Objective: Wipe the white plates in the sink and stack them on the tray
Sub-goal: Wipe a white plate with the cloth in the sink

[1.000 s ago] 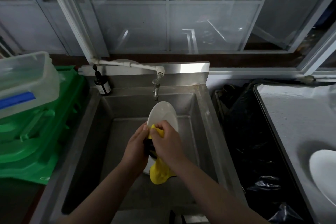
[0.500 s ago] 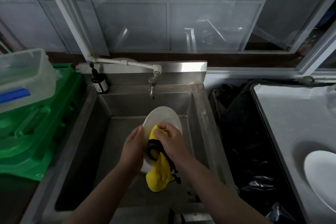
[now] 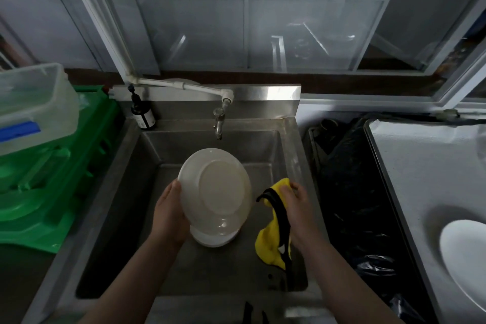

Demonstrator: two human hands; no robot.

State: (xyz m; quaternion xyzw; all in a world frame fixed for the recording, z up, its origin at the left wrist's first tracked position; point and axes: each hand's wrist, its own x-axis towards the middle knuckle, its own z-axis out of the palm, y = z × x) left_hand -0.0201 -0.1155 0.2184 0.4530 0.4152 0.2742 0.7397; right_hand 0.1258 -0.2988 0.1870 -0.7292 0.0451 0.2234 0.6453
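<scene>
My left hand (image 3: pixel 168 214) grips the left rim of a white plate (image 3: pixel 218 187), held tilted above the steel sink (image 3: pixel 126 166) with its underside facing me. Under it, more white plates (image 3: pixel 214 237) lie stacked on the sink floor. My right hand (image 3: pixel 298 208) holds a yellow cloth (image 3: pixel 271 239) with black trim to the right of the plate, apart from it. One white plate (image 3: pixel 465 252) lies on the tray (image 3: pixel 420 166) with a white lining at the far right.
A tap (image 3: pixel 218 123) juts over the sink's back. A dark soap bottle (image 3: pixel 142 113) stands at the back left corner. Green crates (image 3: pixel 52 179) carry a clear plastic box (image 3: pixel 34 105) on the left. A bin with a black bag (image 3: pixel 352 192) sits between sink and tray.
My right hand has pulled the cloth off the plate and moved right. The left hand has turned the plate so its underside faces me.
</scene>
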